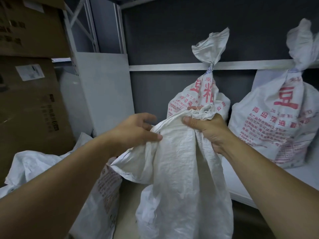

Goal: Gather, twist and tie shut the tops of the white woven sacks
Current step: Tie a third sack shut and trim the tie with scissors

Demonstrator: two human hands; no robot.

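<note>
Dim rm: dark wall (pixel 172 31), grey shelving (pixel 103 87), cardboard boxes (pixel 31 104).

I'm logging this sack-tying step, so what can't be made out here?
Head view only:
- Contents of the held sack: hidden by its cloth.
- Its base: cut off by the bottom edge.
- Fingertips of the right hand: hidden behind the gathered top.
- Small red print on the tied sacks: too small, blurred.
- Text on the box label: blurred.

Surface: pale grey flat shelf board (pixel 241 193) | on it: tied white red-printed woven sack (pixel 198 100); similar tied sack (pixel 276 121) | both upright, side by side
</note>
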